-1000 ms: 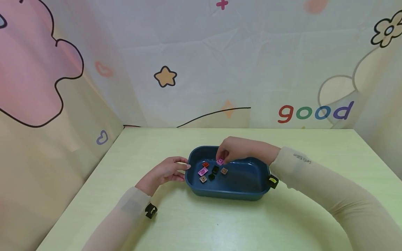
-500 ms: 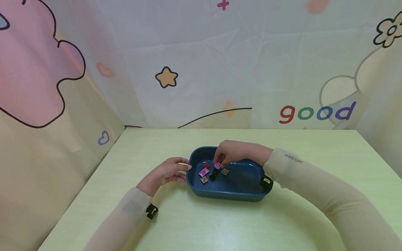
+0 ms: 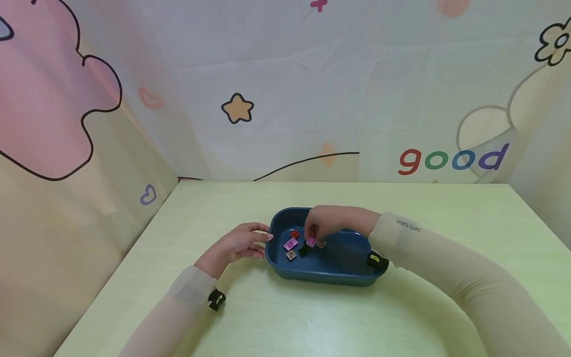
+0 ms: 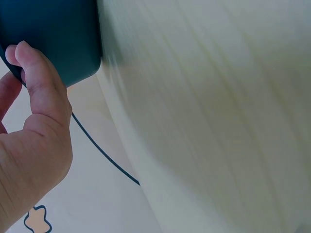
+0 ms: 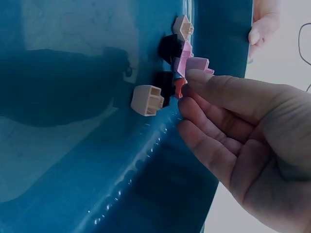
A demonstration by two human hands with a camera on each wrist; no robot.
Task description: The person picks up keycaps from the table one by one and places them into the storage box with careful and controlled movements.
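Note:
A blue plastic basin [image 3: 343,277] stands on the table with several small keycaps inside. My left hand [image 3: 241,243] holds the basin's left end, thumb at the rim and other fingers against the outer wall. Over the basin, my right hand [image 3: 327,221] pinches a pink keycap [image 5: 198,64] between thumb and fingertips. Below and around it lie a wider pink keycap [image 3: 291,244], a red keycap [image 3: 294,233], a beige keycap [image 3: 291,255], another beige keycap [image 5: 146,100] and black keycaps [image 5: 169,48]. The right hand partly hides some of them in the head view.
The pale green table [image 3: 285,317] carries the basin near its middle. A printed cloth [image 3: 285,99] hangs behind and at the sides. Black wrist mounts [image 3: 216,300] sit on both sleeves; the right one overlaps the basin's right end.
My right hand has moved down and slightly left, bringing the pink keycap lower toward the black and beige keycaps. My left hand stays at the basin's left end.

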